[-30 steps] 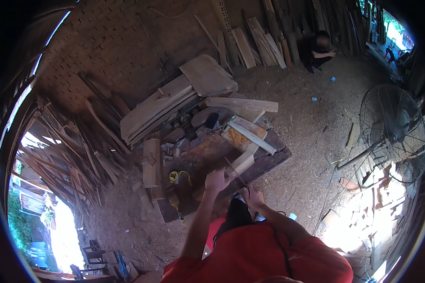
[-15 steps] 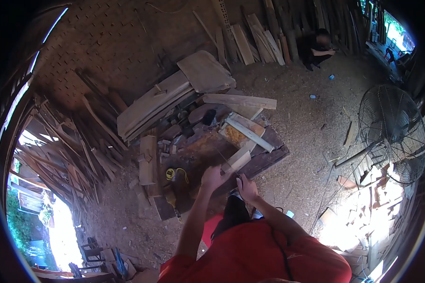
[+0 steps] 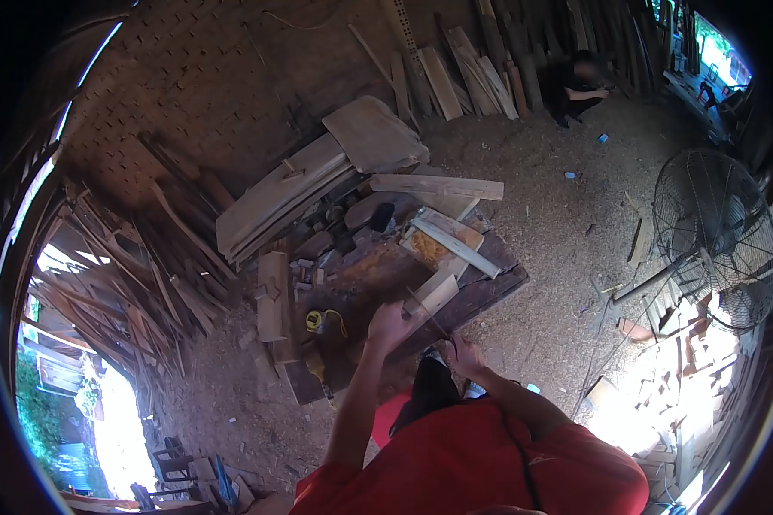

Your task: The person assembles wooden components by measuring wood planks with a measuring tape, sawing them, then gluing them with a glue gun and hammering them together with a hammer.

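Note:
A pale wooden piece (image 3: 436,293) lies on the dark workbench (image 3: 365,296), near its front edge. My left hand (image 3: 388,326) is closed on the near end of this piece, pressing it against the bench. My right hand (image 3: 465,357) grips the handle of a thin-bladed hand saw (image 3: 429,316), just off the bench edge. The saw's narrow blade slants up and left across the wood, close to my left fingers. The handle is mostly hidden in my fist. Left of my hands a yellow tape measure (image 3: 315,321) rests on the bench.
Stacked planks (image 3: 275,193) lie behind the bench, and more boards (image 3: 457,257) sit at its right. A large fan (image 3: 715,240) stands to the right. Scrap wood (image 3: 661,395) covers the lower right floor. Another person (image 3: 575,90) squats by the far wall.
My right hand has drawn the saw back toward my body, down and to the right. My left hand stays on the wooden piece. The view has shifted slightly.

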### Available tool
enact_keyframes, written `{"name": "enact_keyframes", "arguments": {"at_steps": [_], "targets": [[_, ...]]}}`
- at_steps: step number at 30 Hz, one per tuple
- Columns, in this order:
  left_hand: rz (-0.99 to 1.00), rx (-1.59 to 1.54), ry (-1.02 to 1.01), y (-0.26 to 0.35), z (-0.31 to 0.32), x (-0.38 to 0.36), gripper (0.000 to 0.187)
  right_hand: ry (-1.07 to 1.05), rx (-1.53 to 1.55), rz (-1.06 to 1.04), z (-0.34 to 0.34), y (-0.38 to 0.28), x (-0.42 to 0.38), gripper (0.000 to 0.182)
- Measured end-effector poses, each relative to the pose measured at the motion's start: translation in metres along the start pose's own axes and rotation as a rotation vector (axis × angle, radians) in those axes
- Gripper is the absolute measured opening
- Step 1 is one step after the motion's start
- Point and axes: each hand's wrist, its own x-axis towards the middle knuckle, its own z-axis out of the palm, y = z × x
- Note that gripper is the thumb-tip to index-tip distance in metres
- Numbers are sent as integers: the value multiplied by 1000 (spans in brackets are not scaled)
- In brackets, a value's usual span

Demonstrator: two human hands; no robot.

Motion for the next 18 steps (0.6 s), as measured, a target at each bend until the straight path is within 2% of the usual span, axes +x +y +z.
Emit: {"name": "enact_keyframes", "arguments": {"at_steps": [5, 9, 12, 15, 16, 18], "targets": [[-11, 35, 4, 13, -3, -10, 64, 15, 88, -2, -16, -44, 28, 33], [23, 43, 40, 4, 2, -4, 66, -55, -22, 32, -6, -2, 1, 34], [11, 55, 47, 1, 4, -1, 67, 43, 19, -21, -9, -7, 2, 33], [-17, 28, 33, 14, -7, -7, 66, -66, -11, 47, -25, -48, 27, 32], [-27, 15, 28, 16, -9, -7, 65, 4, 8, -6, -16, -42, 30, 33], [-26, 8, 9, 13, -8, -4, 63, 5, -6, -15, -4, -20, 18, 33]]}}
